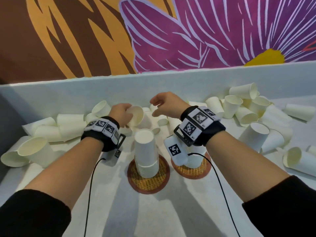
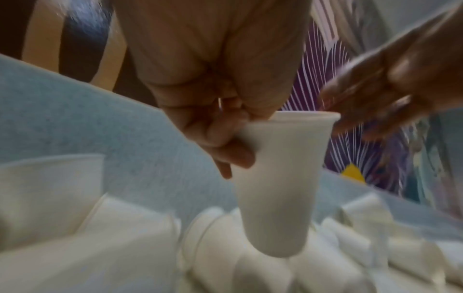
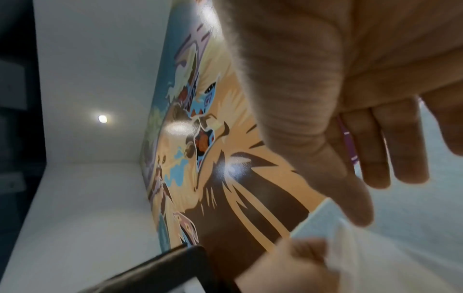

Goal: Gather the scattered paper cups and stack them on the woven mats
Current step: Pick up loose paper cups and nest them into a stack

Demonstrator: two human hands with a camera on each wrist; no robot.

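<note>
Cup [image 1: 136, 115] in left hand [image 1: 120, 113]

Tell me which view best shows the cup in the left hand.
Left wrist: the cup fills the centre, fingers gripping its wall near the rim. Head view shows mostly its open mouth; right wrist view only a blurred white edge.

place: indoor studio-like room | evidence: painted mural wall [image 1: 188, 31], white table [image 1: 153, 211]
</note>
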